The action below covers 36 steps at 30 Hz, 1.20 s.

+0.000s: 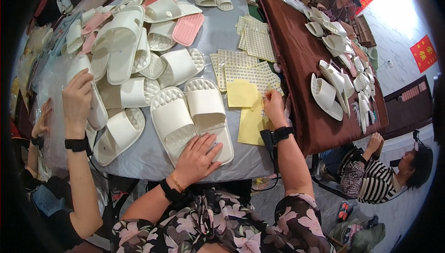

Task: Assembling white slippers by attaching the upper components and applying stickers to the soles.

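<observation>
A pair of white slippers (206, 102) with quilted insoles lies side by side in front of me, toes away. My left hand (197, 159) rests flat on their heel ends, fingers spread, beside a small printed size sticker (216, 142) on the right slipper's insole. At the right edge of the yellow sticker sheets, my right hand (274, 108) has its fingers drawn together over a sheet. Whatever is between the fingertips is hidden. One partly used sticker sheet (248, 74) has a bare yellow lower part, with another bare yellow sheet (250, 132) below it.
White and pink slippers (125, 44) are heaped at the left, where a co-worker's hand (78, 98) touches one. Further sticker sheets (257, 40) lie beyond mine. A brown-covered table (296, 67) at the right holds more slippers. Other people sit around, and another slipper pair (214, 0) lies far off.
</observation>
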Tool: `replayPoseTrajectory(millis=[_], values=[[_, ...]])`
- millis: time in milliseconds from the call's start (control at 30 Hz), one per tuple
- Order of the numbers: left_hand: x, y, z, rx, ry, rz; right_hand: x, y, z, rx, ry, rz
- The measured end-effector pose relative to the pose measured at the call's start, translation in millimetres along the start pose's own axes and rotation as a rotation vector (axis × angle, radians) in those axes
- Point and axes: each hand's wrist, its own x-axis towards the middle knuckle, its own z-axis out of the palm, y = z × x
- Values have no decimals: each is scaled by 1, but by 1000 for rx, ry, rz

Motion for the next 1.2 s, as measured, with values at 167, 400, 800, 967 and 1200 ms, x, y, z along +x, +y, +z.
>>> replayPoseTrajectory(millis=[167, 400, 800, 967, 1200], values=[[-1, 0, 0, 13, 6, 3, 1, 7, 2, 30, -27, -46], [-1, -2, 5, -33, 38, 12, 3, 18, -19, 333, -126, 130], [-5, -4, 5, -100, 149, -15, -96, -124, -56, 653, -883, 325], [-6, -4, 4, -102, 157, -18, -110, -126, -35, 673, -1046, 286], [-6, -5, 5, -103, 158, -7, -111, -129, -32, 606, -1028, 271]])
